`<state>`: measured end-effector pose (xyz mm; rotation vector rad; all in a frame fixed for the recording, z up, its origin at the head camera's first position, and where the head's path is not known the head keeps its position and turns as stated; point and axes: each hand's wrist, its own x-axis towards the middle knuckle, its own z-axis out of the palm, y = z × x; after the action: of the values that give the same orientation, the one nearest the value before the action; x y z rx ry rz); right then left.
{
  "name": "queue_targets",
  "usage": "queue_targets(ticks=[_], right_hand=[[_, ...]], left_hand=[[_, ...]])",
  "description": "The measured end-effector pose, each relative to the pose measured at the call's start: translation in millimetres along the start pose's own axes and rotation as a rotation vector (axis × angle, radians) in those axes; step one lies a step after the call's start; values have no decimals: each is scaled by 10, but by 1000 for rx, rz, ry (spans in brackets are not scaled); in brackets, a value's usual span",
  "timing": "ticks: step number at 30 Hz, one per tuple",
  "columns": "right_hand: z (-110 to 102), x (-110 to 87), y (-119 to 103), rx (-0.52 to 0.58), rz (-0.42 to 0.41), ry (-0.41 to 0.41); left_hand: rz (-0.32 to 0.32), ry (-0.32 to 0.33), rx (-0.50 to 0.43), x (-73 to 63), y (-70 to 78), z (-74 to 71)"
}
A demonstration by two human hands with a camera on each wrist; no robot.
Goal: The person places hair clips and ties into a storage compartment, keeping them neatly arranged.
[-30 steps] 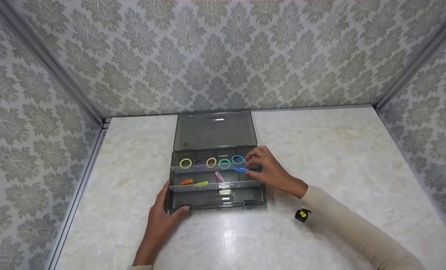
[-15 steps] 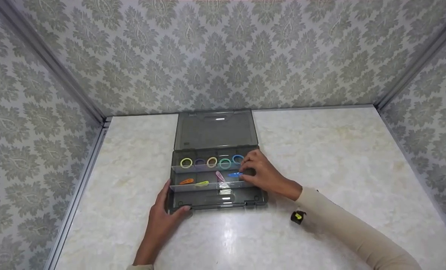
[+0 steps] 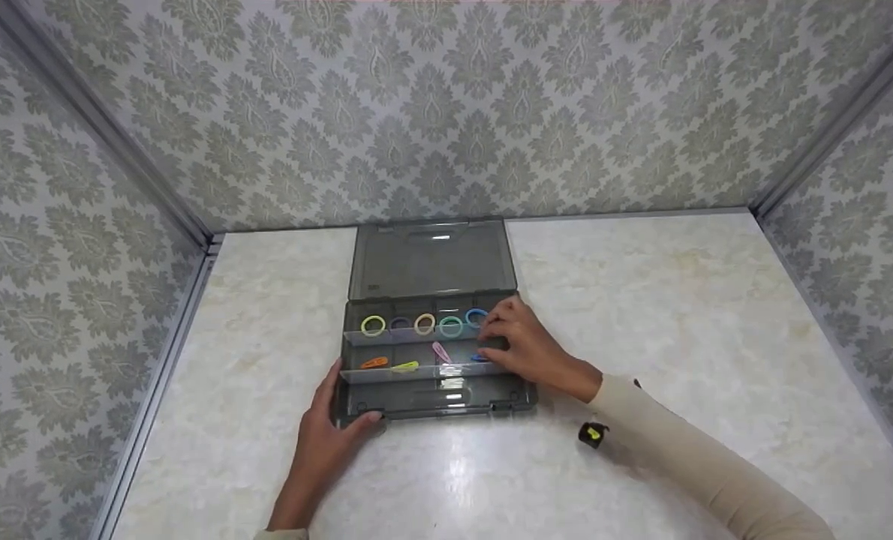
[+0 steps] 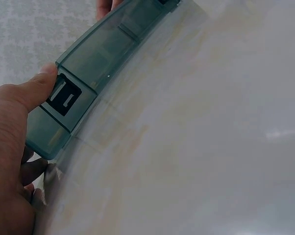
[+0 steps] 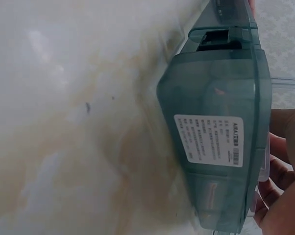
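A dark translucent organizer box [image 3: 439, 401] lies with its lid [image 3: 433, 262] folded back. My left hand [image 3: 329, 442] steadies the front left corner, thumb on the front edge and fingers along the side; in the left wrist view the thumb [image 4: 42, 81] rests by the latch. My right hand [image 3: 533, 345] hovers over the right end of the middle compartment, thumb and fingers bent. Just below its thumb tip, a blue hair clip [image 3: 478, 358] sits low at the front divider, partly hidden. An orange clip [image 3: 374, 363], a yellow clip [image 3: 406, 367] and a pink clip [image 3: 441, 352] share that compartment.
Several ring-shaped hair ties, including a yellow one [image 3: 373, 325] and a teal one [image 3: 451, 326], stand along the back compartment. A small black device [image 3: 592, 434] with a yellow mark shows under the right sleeve. Patterned walls [image 3: 476, 112] enclose the marbled table [image 3: 641, 285].
My right hand has moved left and slightly down with the blue clip from near the back divider. The clip now sits lower, below the thumb. My left hand has stayed put.
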<state>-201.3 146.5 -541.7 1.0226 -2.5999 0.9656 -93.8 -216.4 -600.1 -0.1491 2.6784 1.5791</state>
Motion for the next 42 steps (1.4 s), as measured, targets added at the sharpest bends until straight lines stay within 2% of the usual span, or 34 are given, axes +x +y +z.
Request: queue_targets(ticks=[12,24,31,37,42], right_hand=[[-173,-221,166,86,84,94],[-461,-646,473,121,167,205],[-590,-970,667,136,254,227],[-712,-1252,771,167,349,214],[-793,-1432,822,167,397,194]], left_hand=[[-4,-6,-10,-15,16,-12],[12,3,-11,-9,9,-6],[3,2,-6,-11,12,-4],[11,3,-6,-10,-3,-7],[15,3,-9,-5,-8,-5]])
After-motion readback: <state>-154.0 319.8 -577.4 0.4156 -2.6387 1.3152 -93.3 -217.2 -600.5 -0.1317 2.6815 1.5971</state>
